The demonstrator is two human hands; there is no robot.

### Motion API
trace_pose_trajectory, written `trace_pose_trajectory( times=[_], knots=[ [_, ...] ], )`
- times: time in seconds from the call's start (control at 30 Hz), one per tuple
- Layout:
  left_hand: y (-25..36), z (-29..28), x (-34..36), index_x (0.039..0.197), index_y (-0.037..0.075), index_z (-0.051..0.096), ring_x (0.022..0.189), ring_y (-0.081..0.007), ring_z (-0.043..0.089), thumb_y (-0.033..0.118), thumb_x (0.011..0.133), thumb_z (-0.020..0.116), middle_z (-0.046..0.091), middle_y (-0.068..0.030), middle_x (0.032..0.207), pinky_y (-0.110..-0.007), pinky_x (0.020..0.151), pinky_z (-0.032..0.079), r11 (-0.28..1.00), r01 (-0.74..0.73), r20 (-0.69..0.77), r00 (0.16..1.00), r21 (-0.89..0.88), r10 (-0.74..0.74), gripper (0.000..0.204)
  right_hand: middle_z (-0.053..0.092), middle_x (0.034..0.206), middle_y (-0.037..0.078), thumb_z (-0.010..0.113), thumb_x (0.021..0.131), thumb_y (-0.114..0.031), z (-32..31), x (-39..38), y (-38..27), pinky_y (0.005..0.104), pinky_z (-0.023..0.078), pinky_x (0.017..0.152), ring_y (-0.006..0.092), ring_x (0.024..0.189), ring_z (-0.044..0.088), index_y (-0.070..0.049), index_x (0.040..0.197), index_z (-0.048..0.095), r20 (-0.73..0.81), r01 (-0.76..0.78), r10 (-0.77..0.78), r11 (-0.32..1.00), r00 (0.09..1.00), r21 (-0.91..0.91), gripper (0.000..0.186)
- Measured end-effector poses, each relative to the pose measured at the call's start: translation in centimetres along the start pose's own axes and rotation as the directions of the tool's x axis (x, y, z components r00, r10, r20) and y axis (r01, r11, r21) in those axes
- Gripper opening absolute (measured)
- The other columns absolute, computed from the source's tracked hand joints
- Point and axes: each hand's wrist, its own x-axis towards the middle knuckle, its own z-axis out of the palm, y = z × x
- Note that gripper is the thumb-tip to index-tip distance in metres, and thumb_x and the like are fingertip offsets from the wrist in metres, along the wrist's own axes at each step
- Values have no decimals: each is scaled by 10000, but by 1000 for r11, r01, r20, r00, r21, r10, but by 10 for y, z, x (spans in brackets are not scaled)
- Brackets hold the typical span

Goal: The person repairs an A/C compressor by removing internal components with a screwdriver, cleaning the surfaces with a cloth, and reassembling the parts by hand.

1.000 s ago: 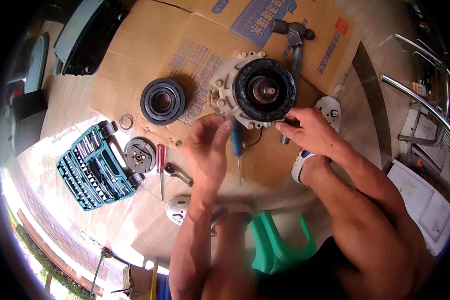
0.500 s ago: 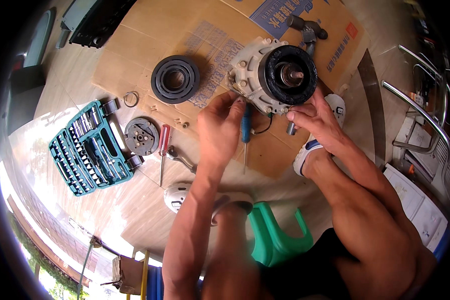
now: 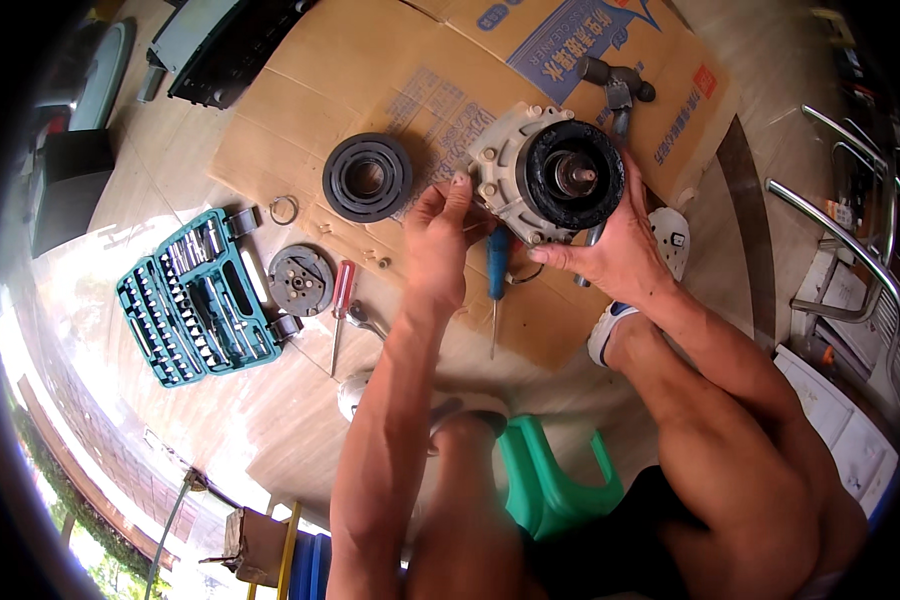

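with right hand (image 3: 615,250) spread wide, gripping a round pale-metal housing with black ring-shaped pulley (image 3: 538,170) over the brown cardboard sheet (image 3: 295,115), near its right edge; with left hand (image 3: 435,240) half curled at the housing's left, cannot tell if holding.

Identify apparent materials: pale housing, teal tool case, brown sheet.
Pale housing: probably cast metal, dull grey, with ribs and bolt heads. Teal tool case: likely moulded plastic, satin, with shaped recesses. Brown sheet: cardboard, matte, with fold creases and print.
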Motion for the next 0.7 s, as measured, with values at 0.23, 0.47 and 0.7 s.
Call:
trace_pose_trajectory(
  times=[0.23,0.47,0.7],
  knots=[
    [-4,15,2,914,90,658,723,-89,564,264,1020,676,578,22,787,-269,751,536,985,-111,-62,991,129,119,205,251,1546,252,1017,585,-303,38,-11,25,526,348,1188,462,1444,306,-41,1581,189,-31,-86,91,986,995,144,1321],
    [-18,12,9,991,34,656,962,-113,579,233,1043,613,662,-22,993,-290,891,450,986,-168,-79,982,22,169,210,486,1398,173,987,627,-204,21,0,5,445,451,1100,338,1300,521,-28,1474,398,-101,-30,55,971,993,237,1046],
    [-15,5,8,962,43,665,947,-108,550,215,1045,603,643,4,974,-286,899,427,974,-212,-4,977,86,213,201,528,1419,117,960,644,-89,16,2,25,388,476,1107,252,1309,545,-41,1486,392,-47,-46,67,935,997,350,1017]
  ],
)
